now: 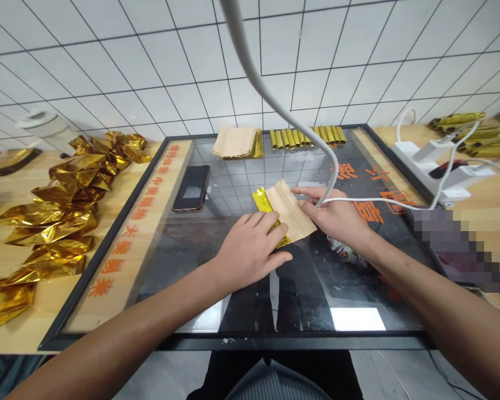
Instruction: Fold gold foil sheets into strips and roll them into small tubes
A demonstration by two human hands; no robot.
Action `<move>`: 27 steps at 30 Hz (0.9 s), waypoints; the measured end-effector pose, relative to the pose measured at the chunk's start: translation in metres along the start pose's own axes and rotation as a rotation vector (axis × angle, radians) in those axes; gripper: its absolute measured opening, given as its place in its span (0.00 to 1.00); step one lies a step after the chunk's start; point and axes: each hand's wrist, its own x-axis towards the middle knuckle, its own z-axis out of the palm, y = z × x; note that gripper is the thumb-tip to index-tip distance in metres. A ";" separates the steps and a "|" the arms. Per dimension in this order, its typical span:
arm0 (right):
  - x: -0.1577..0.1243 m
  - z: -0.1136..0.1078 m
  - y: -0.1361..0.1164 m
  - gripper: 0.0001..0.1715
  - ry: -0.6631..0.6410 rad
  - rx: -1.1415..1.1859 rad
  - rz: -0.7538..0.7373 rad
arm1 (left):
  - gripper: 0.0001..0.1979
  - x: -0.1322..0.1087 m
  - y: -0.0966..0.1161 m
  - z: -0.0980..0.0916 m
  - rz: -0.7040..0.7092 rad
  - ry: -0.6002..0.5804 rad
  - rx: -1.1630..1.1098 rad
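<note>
A tan paper sheet (290, 211) with a gold foil strip along its left edge lies tilted on the black-framed glass top (233, 300). My left hand (254, 244) rests over the foil edge, its fingertips bent onto it and its thumb stretched out to the right. My right hand (333, 216) lies at the sheet's right edge, with the index finger reaching along the top and the thumb on the paper. A white cable passes over this hand. Behind the sheet are a stack of tan papers (235, 142) and a row of gold rolls (289, 139).
A phone (191, 189) lies left of the sheet. Folded gold foil pieces (66, 194) cover the left side, near a white jug (48, 129). At right are a white power strip (420, 166) with cables and more gold rolls (489, 144). A thick white cable hangs in front.
</note>
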 end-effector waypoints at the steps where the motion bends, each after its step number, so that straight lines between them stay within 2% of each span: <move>1: -0.001 0.002 -0.001 0.24 -0.025 0.045 0.014 | 0.23 -0.001 -0.001 0.001 -0.010 -0.004 0.006; 5: -0.004 0.010 -0.002 0.26 -0.147 0.287 0.091 | 0.14 -0.008 -0.008 0.002 -0.031 -0.032 0.016; 7: -0.004 0.012 0.000 0.27 -0.165 0.313 0.095 | 0.12 -0.012 -0.013 0.004 -0.010 -0.019 -0.022; 10: -0.002 0.008 0.006 0.24 -0.037 0.110 -0.091 | 0.14 -0.019 -0.026 0.008 0.057 0.035 -0.100; 12: -0.001 0.004 0.011 0.29 0.036 -0.093 -0.282 | 0.16 -0.022 -0.036 0.011 0.101 0.063 -0.139; 14: 0.000 0.001 0.014 0.36 0.031 -0.233 -0.399 | 0.18 -0.024 -0.049 0.015 0.115 0.064 -0.200; 16: 0.000 0.000 0.017 0.37 0.006 -0.302 -0.437 | 0.19 -0.024 -0.061 0.018 0.120 0.081 -0.254; 21: -0.001 0.002 0.018 0.22 -0.109 -0.374 -0.527 | 0.22 -0.023 -0.080 0.021 0.100 0.091 -0.319; 24: -0.002 0.004 0.017 0.16 -0.176 -0.373 -0.586 | 0.22 -0.025 -0.074 0.017 0.016 0.155 -0.370; 27: -0.003 0.004 0.013 0.13 -0.209 -0.341 -0.606 | 0.14 -0.029 -0.058 0.011 -0.099 0.256 -0.466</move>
